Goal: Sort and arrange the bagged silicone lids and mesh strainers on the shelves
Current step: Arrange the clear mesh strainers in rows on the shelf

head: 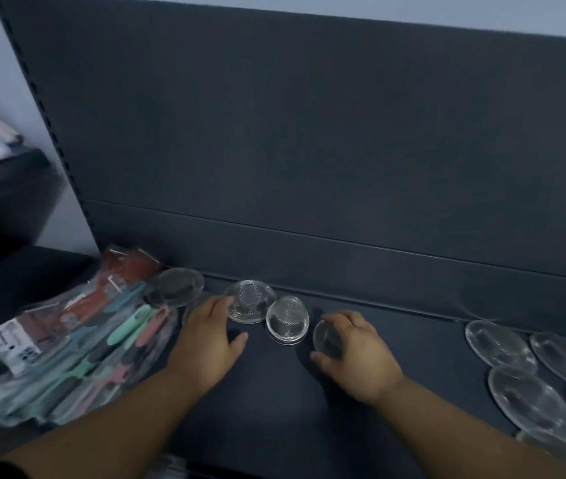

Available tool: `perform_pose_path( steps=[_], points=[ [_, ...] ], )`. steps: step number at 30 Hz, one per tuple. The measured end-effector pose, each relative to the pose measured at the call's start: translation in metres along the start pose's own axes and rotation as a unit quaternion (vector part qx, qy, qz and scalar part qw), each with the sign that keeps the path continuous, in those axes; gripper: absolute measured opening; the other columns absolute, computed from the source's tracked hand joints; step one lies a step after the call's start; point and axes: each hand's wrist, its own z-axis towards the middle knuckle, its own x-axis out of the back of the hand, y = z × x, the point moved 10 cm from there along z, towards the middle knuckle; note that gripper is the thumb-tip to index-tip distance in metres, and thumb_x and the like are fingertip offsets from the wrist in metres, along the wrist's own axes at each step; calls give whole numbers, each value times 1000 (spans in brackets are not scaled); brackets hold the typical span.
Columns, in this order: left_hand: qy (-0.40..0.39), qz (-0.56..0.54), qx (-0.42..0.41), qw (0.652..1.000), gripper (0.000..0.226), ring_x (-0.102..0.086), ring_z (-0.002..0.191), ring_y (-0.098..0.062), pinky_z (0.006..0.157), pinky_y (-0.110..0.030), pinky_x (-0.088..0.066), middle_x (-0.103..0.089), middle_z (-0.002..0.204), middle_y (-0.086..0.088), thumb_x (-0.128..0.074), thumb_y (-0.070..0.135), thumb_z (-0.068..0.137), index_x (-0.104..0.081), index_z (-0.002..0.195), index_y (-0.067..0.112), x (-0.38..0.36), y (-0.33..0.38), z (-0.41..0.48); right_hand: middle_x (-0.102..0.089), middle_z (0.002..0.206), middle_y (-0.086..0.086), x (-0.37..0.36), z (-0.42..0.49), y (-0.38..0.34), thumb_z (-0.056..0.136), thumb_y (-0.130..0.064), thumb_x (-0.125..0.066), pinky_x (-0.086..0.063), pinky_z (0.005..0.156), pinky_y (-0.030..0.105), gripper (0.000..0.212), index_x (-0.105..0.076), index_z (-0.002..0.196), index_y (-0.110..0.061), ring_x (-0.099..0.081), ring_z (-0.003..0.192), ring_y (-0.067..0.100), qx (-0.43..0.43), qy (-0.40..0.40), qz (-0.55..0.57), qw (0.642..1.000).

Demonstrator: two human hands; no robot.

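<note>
Several small round mesh strainers lie on the dark shelf [412,357]. My right hand [354,354] curls over one strainer [324,338] and grips it. Another strainer [287,324] sits just left of it, and a third [250,300] lies behind that, touched by the fingertips of my left hand [210,335], whose fingers are loosely spread. One more strainer [179,286] rests at the back left. Several clear bagged silicone lids [530,399] are laid overlapping at the right end of the shelf.
A heap of bagged utensils [77,344] with red, teal, green and pink handles fills the left end of the shelf. The dark back panel [309,150] rises behind. A neighbouring shelf [1,188] at the far left holds pink packages.
</note>
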Motion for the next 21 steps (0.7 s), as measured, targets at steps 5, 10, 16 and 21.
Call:
perform_pose_path(
  steps=[5,10,16,21],
  points=[
    [-30,-2,-58,998,68,-28,137,-15,114,-23,-17,-33,148,1,-62,36,84,-34,143,17,-15,1,11,-19,155,-8,-13,37,-42,79,-43,-70,-23,113,22,77,-30,145,-33,-25,141,15,32,-6,29,999],
    [-38,-4,-82,996,67,-23,140,-13,114,-22,-12,-26,151,5,-57,41,87,-29,145,22,-23,5,14,-45,139,-1,-24,53,-45,79,-34,-69,-33,105,21,70,-35,141,-33,-46,126,16,10,-27,33,999],
    [-53,-42,-118,991,67,-28,138,-12,112,-20,-18,-30,150,4,-60,38,85,-33,144,20,-31,28,20,-57,123,-9,15,38,-9,73,-42,-73,-41,99,22,67,-45,133,-36,-54,114,9,-66,88,171,979],
    [-112,-60,-158,979,70,-20,141,-10,113,-20,-15,-20,154,7,-57,38,89,-23,148,23,-60,63,25,-53,130,-7,26,14,25,75,-42,-72,-38,101,20,68,-43,136,-33,-50,119,10,-100,98,128,982]
  ],
)
